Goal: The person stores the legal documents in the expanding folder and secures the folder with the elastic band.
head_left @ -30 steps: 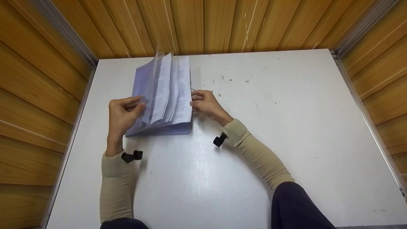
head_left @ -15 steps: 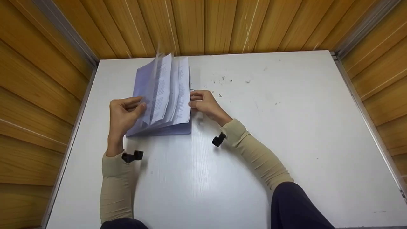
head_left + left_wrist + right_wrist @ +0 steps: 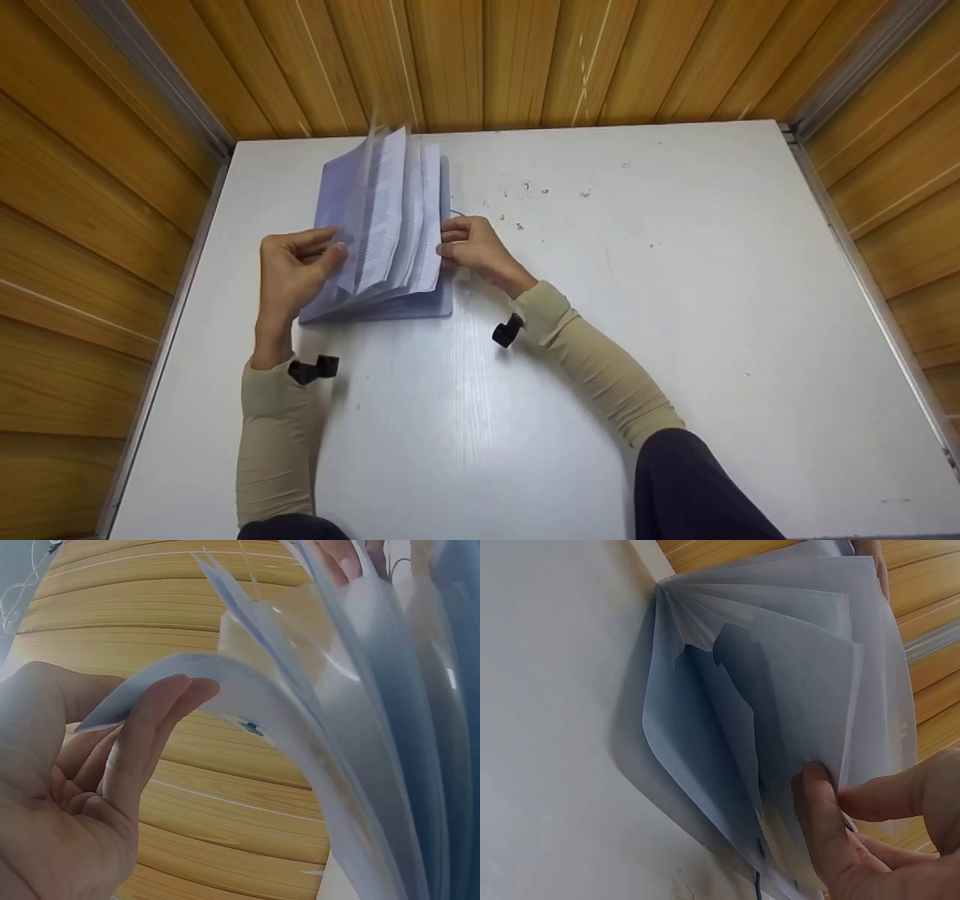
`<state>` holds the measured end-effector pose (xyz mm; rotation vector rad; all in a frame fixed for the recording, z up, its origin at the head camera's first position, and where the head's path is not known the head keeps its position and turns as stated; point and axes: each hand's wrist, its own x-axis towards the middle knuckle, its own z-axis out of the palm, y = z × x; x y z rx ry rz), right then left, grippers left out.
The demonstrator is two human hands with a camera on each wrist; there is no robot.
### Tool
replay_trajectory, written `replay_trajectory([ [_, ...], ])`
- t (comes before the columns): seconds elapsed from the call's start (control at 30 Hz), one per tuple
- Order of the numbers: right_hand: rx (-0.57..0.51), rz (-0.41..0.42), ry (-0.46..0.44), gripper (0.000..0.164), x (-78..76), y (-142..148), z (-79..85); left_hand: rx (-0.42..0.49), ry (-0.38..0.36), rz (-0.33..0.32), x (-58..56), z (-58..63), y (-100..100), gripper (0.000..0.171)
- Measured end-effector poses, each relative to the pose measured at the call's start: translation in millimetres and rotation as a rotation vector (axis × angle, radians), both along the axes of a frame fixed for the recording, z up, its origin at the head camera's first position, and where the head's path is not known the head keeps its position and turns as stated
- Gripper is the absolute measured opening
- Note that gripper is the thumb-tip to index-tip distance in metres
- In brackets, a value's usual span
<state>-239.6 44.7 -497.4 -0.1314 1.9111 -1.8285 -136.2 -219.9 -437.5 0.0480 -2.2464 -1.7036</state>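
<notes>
A translucent purple-blue expanding file folder [image 3: 337, 180] stands fanned on the white table, its pockets holding printed sheets [image 3: 386, 195]. At the left, my left hand [image 3: 291, 270] pinches the cover's edge between thumb and fingers; the left wrist view shows this cover [image 3: 247, 682] bent into a curve. My right hand [image 3: 484, 251] pinches the edge of the rightmost leaves. Seen from the right wrist, these leaves [image 3: 802, 682] are lifted away from the back cover [image 3: 682, 720], with a gap between. A thin dark cord [image 3: 757, 885] hangs at the back cover's edge.
The white table [image 3: 465, 420] has small dark marks [image 3: 544, 190] right of the folder. Wood-plank walls [image 3: 517, 60] rise at the back and both sides. Black wrist cameras [image 3: 507, 330] sit at the sleeve cuffs.
My right hand has moved slightly left, drawing the rightmost leaves with it and uncovering a strip of the back cover. My left hand stays nearly still on the cover.
</notes>
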Motion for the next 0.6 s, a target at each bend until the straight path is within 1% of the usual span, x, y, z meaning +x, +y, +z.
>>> replay_trajectory([
  [0.3,-0.039,0.018,-0.016,0.041,1.3,-9,-7.3,0.007,0.003,-0.008,-0.5,-2.5,-1,0.023],
  [0.6,-0.055,0.014,-0.03,0.044,0.8,-17,-10.3,-0.004,0.022,-0.008,-2.6,-4.0,-2,0.023],
])
